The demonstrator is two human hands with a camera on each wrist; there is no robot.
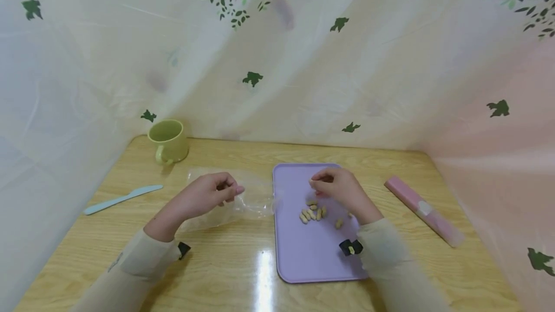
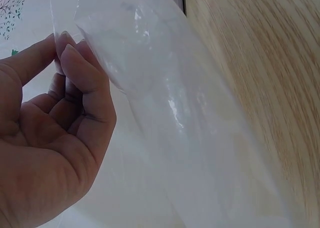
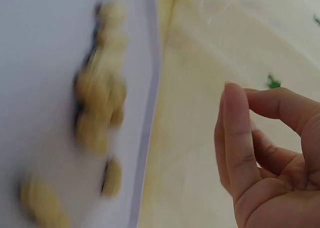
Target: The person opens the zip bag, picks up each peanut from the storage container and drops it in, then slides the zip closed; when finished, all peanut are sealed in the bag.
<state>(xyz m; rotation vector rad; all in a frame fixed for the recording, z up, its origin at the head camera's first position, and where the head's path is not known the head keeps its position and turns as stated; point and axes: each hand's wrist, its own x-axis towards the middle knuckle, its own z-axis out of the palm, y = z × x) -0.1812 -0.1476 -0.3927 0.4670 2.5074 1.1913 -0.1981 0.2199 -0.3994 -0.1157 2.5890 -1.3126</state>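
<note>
With thumb and fingertips, my left hand (image 1: 210,194) pinches the edge of a clear plastic bag (image 1: 256,201). In the left wrist view the bag (image 2: 170,97) hangs wide and loose beside the hand (image 2: 65,123), over the wood. My right hand (image 1: 340,189) is above the purple tray (image 1: 308,254), thumb and fingers drawn together. A small pale piece shows at its fingertips in the head view; the fingers (image 3: 237,133) mostly hide it in the right wrist view. Several unshelled peanuts (image 1: 312,213) lie on the tray below, blurred in the right wrist view.
At the back left of the wooden table (image 1: 225,268) stands a green mug (image 1: 173,143). A light blue knife (image 1: 121,200) lies left of the bag. To the tray's right is a long pink packet (image 1: 422,210). A patterned curtain (image 1: 277,110) encloses the table's back and sides.
</note>
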